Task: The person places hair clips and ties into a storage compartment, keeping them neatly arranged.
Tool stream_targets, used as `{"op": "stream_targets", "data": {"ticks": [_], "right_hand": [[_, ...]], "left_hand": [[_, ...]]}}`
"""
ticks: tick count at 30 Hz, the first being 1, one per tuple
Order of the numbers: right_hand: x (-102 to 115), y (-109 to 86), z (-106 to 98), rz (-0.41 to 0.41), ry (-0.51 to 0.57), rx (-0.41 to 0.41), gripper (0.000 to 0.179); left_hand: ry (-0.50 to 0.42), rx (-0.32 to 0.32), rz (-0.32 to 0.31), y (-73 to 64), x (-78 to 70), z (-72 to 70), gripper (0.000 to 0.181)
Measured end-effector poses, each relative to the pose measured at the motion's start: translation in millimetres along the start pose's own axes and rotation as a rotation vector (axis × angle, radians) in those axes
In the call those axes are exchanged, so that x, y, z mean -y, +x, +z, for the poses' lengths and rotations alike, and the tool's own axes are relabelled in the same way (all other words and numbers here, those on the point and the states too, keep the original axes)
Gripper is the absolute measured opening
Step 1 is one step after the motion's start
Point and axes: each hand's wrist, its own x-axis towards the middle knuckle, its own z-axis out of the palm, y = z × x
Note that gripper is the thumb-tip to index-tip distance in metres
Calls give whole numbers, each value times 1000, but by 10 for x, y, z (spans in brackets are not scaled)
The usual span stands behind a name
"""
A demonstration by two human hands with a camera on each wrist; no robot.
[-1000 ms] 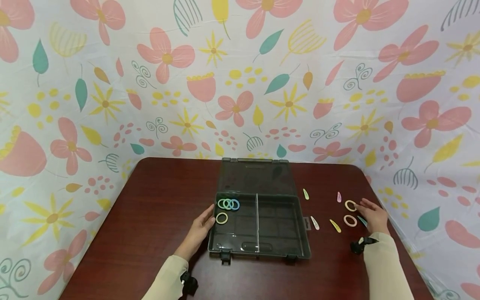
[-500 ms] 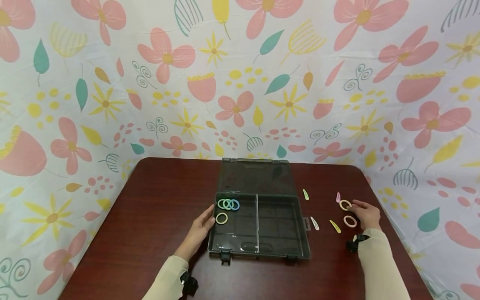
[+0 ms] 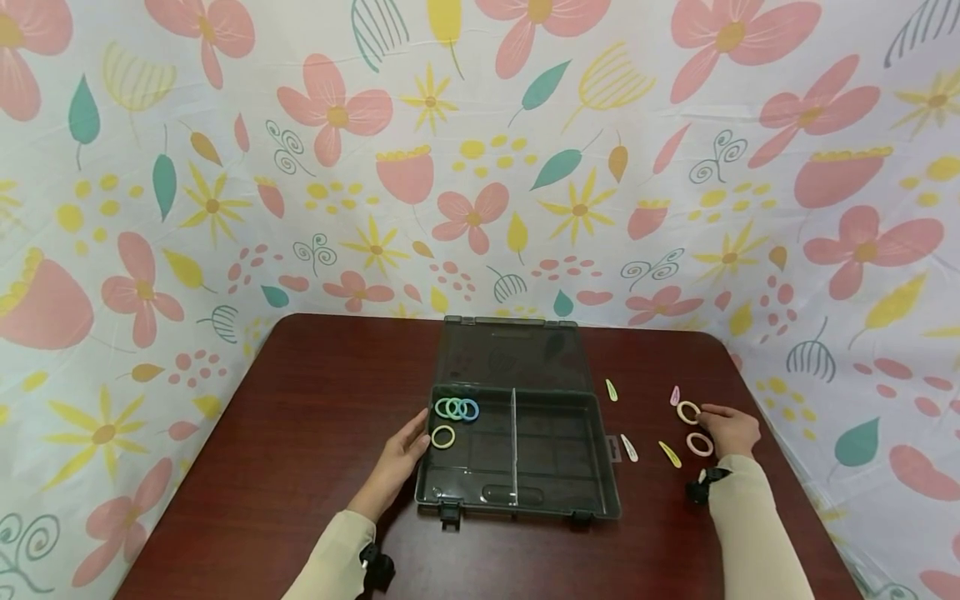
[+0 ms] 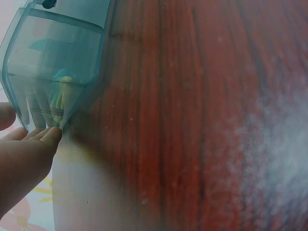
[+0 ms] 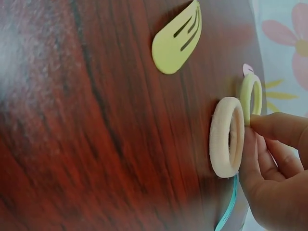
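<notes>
My right hand [image 3: 731,431] pinches a pale yellow hair tie [image 5: 248,91] between thumb and finger at the right of the table. Close by lies a peach hair tie [image 3: 700,444], with a teal hair clip [image 5: 228,207] partly behind it in the right wrist view. My left hand [image 3: 393,462] rests its fingers against the left wall of a dark see-through box [image 3: 555,510], whose lid [image 3: 510,354] lies back. Inside its left compartment are several blue and green hair ties [image 3: 456,408] in an overlapping row and a yellow-green hair tie [image 3: 443,448].
A yellow hair clip [image 3: 671,454], a white hair clip [image 3: 629,447], a green hair clip [image 3: 612,390] and a pink hair clip [image 3: 675,396] lie right of the box. A thin divider [image 3: 514,446] splits the box. Patterned cloth [image 3: 480,167] hangs behind the table.
My right hand has moved a little to the left, bringing the pale yellow hair tie with it, closer to the pink clip. The left hand and the box stay put.
</notes>
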Motion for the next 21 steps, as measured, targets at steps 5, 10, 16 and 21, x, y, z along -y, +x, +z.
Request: {"op": "stream_targets", "data": {"ticks": [5, 10, 16, 21], "right_hand": [[4, 18, -17, 29, 152, 10, 25], [64, -15, -32, 44, 346, 38, 14], [209, -87, -24, 71, 505, 78, 23], [323, -168, 22, 25, 491, 105, 20]], "left_hand": [[4, 2, -6, 3, -6, -2, 53], [0, 7, -15, 1, -5, -12, 54], [7, 10, -20, 1, -5, -7, 54], [-4, 7, -4, -1, -20, -3, 54]]}}
